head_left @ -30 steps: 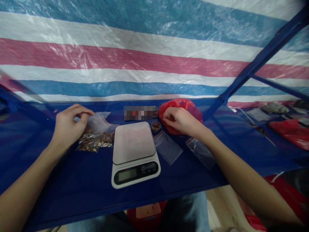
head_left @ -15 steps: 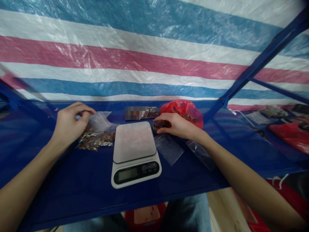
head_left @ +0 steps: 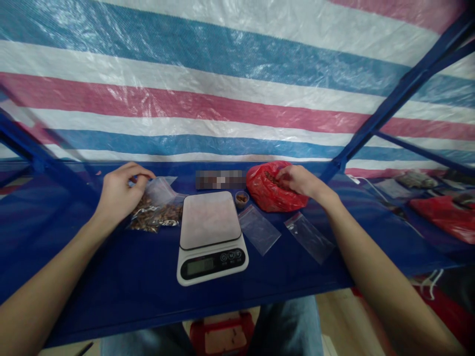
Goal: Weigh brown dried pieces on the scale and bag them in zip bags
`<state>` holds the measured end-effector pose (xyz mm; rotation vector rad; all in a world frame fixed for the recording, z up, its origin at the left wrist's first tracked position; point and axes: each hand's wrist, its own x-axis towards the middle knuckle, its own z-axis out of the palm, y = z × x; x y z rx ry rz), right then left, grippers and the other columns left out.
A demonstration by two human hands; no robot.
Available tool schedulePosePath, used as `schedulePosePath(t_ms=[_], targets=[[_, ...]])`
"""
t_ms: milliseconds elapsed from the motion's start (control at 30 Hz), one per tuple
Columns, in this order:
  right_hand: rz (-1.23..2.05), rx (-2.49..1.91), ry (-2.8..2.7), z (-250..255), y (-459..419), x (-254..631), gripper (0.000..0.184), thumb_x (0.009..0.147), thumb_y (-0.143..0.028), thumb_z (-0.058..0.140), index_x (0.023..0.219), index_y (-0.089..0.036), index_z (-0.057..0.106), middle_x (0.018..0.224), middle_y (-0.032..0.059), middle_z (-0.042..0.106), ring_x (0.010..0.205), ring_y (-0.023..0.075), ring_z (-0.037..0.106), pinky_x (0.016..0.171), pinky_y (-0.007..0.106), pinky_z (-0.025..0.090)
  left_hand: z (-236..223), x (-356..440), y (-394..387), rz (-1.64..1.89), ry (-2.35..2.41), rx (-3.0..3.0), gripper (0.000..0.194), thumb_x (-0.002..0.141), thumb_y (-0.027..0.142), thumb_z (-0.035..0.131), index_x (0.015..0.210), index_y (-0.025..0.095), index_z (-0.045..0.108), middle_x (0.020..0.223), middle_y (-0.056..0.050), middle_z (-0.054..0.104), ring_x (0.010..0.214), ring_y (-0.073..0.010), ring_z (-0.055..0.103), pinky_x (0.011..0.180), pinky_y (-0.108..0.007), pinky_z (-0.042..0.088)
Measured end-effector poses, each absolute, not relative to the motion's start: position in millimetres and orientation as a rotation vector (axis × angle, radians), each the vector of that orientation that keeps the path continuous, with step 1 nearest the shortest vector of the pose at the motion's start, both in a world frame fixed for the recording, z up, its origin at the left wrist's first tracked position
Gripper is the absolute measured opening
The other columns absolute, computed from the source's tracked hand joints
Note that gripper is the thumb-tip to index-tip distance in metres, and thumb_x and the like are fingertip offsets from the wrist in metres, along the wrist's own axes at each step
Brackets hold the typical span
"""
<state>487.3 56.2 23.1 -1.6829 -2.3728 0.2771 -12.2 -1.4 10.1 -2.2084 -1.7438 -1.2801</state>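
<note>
My left hand [head_left: 124, 190] is closed, thumb and fingers pinched at the edge of a clear zip bag [head_left: 161, 190] at the left. Small brown dried pieces [head_left: 163, 213] fill the bags there. To the right, my right hand [head_left: 297, 179] reaches into the mouth of a red plastic bag [head_left: 276, 198]. Brown pieces show inside that bag, and my fingertips are hidden among them. Between the hands stands a white kitchen scale [head_left: 211, 222] with nothing on its plate. A small round cup [head_left: 242, 199] with brown pieces sits beside the scale's far right corner.
Two flat zip bags, one nearer the scale [head_left: 260, 230] and one farther right [head_left: 309, 237], lie on the blue tabletop [head_left: 148, 291]. A partly blurred packet [head_left: 220, 180] lies behind the scale. A blue metal frame post [head_left: 371, 121] rises at the right. Striped sheeting hangs behind.
My right hand has left the small cup and moved right into the red bag. My left hand stays at the zip bag. The view has shifted slightly.
</note>
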Motion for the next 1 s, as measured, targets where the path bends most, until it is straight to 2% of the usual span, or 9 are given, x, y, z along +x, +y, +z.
schedulePosePath(t_ms=[100,200,300,400,733,867,1000], targets=[[0.291,-1.431,-2.464,20.3,56.3,479.9,0.025,0.096,-0.02,0.062,0.113,-0.019,0.081,0.119,0.014,0.081,0.107,0.0303,0.075,0.1,0.043,0.057,10.7,-12.0,-2.0,-1.271,-1.745,-2.209,0.032,0.087,0.027,0.047,0.083,0.019,0.078,0.091,-0.004,0.074,0.083,-0.0191,0.069,0.074,-0.03,0.052],[0.24,-1.174,-2.538,15.8,54.2,466.6,0.027,0.097,-0.014,0.057,0.113,-0.017,0.079,0.125,0.0171,0.074,0.116,0.03,0.07,0.107,0.045,0.053,10.8,-11.8,-1.9,-1.259,-1.751,-2.21,0.032,0.087,0.027,0.047,0.084,0.019,0.078,0.091,-0.004,0.074,0.084,-0.0189,0.069,0.074,-0.029,0.052],[0.258,-1.074,-2.555,9.8,51.3,454.9,0.023,0.093,-0.009,0.057,0.101,-0.018,0.077,0.118,0.0152,0.071,0.112,0.0285,0.068,0.105,0.044,0.053,10.8,-11.8,-2.1,-1.256,-1.769,-2.205,0.031,0.088,0.027,0.047,0.084,0.02,0.078,0.091,-0.004,0.074,0.084,-0.0184,0.068,0.072,-0.028,0.05],[0.308,-0.985,-2.521,5.4,48.7,447.5,0.02,0.092,-0.009,0.06,0.1,-0.018,0.075,0.115,0.0128,0.071,0.11,0.0276,0.068,0.104,0.044,0.053,11.1,-12.1,-2.6,-1.254,-1.784,-2.204,0.031,0.087,0.027,0.048,0.084,0.019,0.078,0.092,-0.005,0.074,0.083,-0.0184,0.067,0.07,-0.028,0.049],[0.429,-0.887,-2.489,4.5,43.8,439.2,0.033,0.083,0.0,0.057,0.104,-0.019,0.074,0.116,0.0109,0.07,0.109,0.0265,0.069,0.099,0.041,0.054,11.6,-13.7,-2.7,-1.277,-1.773,-2.211,0.031,0.088,0.027,0.049,0.083,0.017,0.078,0.091,-0.006,0.074,0.084,-0.0197,0.068,0.074,-0.029,0.05],[0.405,-0.909,-2.497,2.0,46.7,440.7,0.032,0.081,0.003,0.054,0.095,-0.02,0.071,0.108,0.0095,0.069,0.105,0.0259,0.066,0.099,0.041,0.053,12.1,-13.2,-3.1,-1.256,-1.777,-2.212,0.031,0.087,0.026,0.049,0.084,0.016,0.078,0.091,-0.006,0.075,0.084,-0.0192,0.068,0.073,-0.029,0.049],[0.348,-0.951,-2.509,1.4,49.1,443.8,0.037,0.072,0.008,0.049,0.09,-0.019,0.067,0.101,0.0086,0.066,0.101,0.0256,0.064,0.095,0.04,0.052,11.9,-12.7,-3.4,-1.262,-1.789,-2.212,0.031,0.088,0.025,0.049,0.084,0.016,0.078,0.093,-0.006,0.075,0.084,-0.0184,0.068,0.07,-0.027,0.049]])
